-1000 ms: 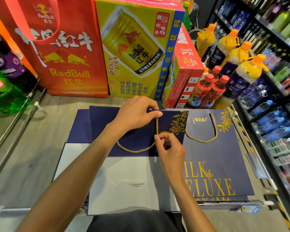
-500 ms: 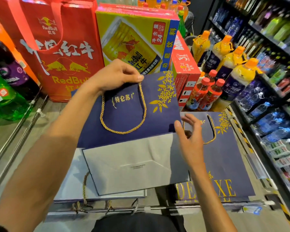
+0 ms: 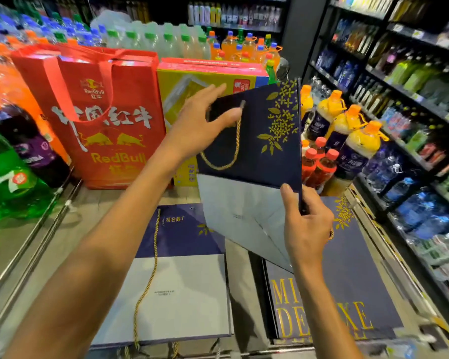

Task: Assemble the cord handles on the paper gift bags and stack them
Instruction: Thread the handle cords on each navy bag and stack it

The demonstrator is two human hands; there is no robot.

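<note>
Above the two piles of flat navy bags, the held bag point(image 3: 257, 151) hangs in the air in front of the yellow carton point(image 3: 182, 81). Its long axis is nearly upright and leans a little to the right, with the mouth edge uppermost and the grey folded base toward the person. A gold cord handle point(image 3: 224, 156) loops down its visible face. The left hand point(image 3: 197, 125) pinches the upper left corner, thumb on the front and fingers almost straight behind the top edge. The right hand point(image 3: 306, 229) grips the lower right edge, thumb in front and fingers curled behind. Directly beneath the right hand lies the lettered stack point(image 3: 353, 275), flat, with mouths away from the person and gold lettering nearest. To the left, well apart from the held bag, lies the grey-backed pile point(image 3: 182, 286) with a loose cord point(image 3: 151, 260) trailing lengthwise over it. The lettered stack appears to be the destination, since it lies down and to the right and the right hand is the nearer. Laying the bag there would probably mean tipping its top away from the person, and perhaps turning it over to match the lettered faces.
</note>
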